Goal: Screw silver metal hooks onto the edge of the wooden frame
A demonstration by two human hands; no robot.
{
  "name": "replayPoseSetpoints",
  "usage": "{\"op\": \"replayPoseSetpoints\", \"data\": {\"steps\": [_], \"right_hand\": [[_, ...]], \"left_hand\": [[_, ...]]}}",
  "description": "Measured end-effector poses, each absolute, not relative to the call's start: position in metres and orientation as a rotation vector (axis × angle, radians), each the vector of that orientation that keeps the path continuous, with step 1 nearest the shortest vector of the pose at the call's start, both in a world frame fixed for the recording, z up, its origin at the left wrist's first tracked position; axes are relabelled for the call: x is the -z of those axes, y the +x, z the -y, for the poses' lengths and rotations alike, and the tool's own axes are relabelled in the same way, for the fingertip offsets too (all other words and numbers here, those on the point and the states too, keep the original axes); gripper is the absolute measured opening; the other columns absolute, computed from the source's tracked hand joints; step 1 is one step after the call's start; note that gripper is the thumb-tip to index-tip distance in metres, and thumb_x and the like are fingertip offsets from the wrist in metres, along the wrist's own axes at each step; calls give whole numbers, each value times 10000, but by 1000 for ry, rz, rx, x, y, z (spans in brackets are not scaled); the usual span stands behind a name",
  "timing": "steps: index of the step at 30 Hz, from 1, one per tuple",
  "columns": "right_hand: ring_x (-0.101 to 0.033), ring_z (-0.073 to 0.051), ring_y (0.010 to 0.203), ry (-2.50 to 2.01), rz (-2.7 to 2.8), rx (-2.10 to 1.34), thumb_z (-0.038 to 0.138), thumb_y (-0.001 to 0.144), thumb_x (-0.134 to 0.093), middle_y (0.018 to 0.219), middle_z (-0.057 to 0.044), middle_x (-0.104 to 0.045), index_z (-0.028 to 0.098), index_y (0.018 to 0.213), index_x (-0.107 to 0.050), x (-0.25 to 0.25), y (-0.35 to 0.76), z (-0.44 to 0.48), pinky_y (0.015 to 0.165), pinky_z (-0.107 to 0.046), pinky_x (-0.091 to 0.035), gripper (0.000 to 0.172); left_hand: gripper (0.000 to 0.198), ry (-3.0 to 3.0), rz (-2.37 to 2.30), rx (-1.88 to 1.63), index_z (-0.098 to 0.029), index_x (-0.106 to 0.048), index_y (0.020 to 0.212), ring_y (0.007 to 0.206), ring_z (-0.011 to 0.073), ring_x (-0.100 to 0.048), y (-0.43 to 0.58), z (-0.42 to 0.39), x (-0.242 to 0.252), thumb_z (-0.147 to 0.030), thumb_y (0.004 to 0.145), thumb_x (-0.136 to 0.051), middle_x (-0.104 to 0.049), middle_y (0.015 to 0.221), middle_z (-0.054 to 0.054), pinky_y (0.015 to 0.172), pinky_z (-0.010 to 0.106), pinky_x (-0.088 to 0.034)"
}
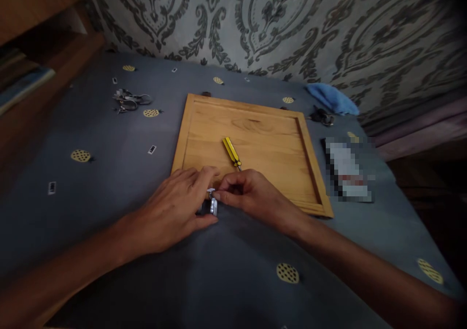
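A framed wooden cabinet door (251,129) lies flat on the patterned cloth. At its near edge sits a small metal hinge (213,206). My left hand (175,202) curves around this hinge, with its thumb beside the metal arm and its fingers over the door's edge. From the other side, my right hand (246,190) pinches thumb and forefinger together at the hinge's upper part. Whatever is between those fingertips is too small to make out. A yellow-handled screwdriver (230,151) rests on the door panel just beyond my right hand, its tip hidden behind the fingers.
Metal hardware (129,100) lies in a heap at the back left. Beyond the door's right corner are a blue cloth (333,98) and a dark object (323,116). A blurred-out flat item (348,171) lies to the right. Wooden shelving (73,52) stands at the left.
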State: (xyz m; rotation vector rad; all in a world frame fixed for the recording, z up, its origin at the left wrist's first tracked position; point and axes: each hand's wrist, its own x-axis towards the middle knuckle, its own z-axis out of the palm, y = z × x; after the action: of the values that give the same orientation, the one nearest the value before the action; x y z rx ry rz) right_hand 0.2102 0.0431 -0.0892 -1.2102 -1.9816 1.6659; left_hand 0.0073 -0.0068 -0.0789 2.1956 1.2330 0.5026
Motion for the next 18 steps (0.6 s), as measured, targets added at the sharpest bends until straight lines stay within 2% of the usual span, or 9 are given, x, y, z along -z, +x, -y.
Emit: {"op": "replayPoseSetpoints", "data": {"steps": [7,10,13,18], "right_hand": [[-506,-120,601,-1221,1887,-1696,487,808,-741,639,19,-593,199,684,-641,91,210,-42,549,-258,-405,329],[-477,-107,571,-1225,1890,-1648,452,829,-736,614,32,-572,195,697,-650,93,211,-39,519,-243,-384,301],[-455,-102,554,-1261,1929,-1541,374,859,-708,603,35,-568,192,721,-672,94,211,-34,500,-240,-357,231],[-528,-123,604,-1211,1864,-1483,360,867,-672,679,1,-650,195,743,-676,91,214,-28,566,-271,-428,207]], "left_hand": [[452,2168,-1248,-474,-236,-470,1161,1060,291,-667,8,6,76,-229,823,-770,-696,1103,65,880,434,-534],[439,2169,-1249,-478,-240,-468,1170,1058,289,-670,8,6,77,-235,834,-752,-697,1098,65,888,437,-533],[521,2181,-1248,-494,-240,-439,1238,1072,290,-664,7,6,78,-240,830,-763,-693,1121,71,908,449,-534],[595,2174,-1264,-411,-205,-409,1288,1081,302,-655,8,6,75,-219,829,-787,-685,1129,94,924,474,-534]]}}
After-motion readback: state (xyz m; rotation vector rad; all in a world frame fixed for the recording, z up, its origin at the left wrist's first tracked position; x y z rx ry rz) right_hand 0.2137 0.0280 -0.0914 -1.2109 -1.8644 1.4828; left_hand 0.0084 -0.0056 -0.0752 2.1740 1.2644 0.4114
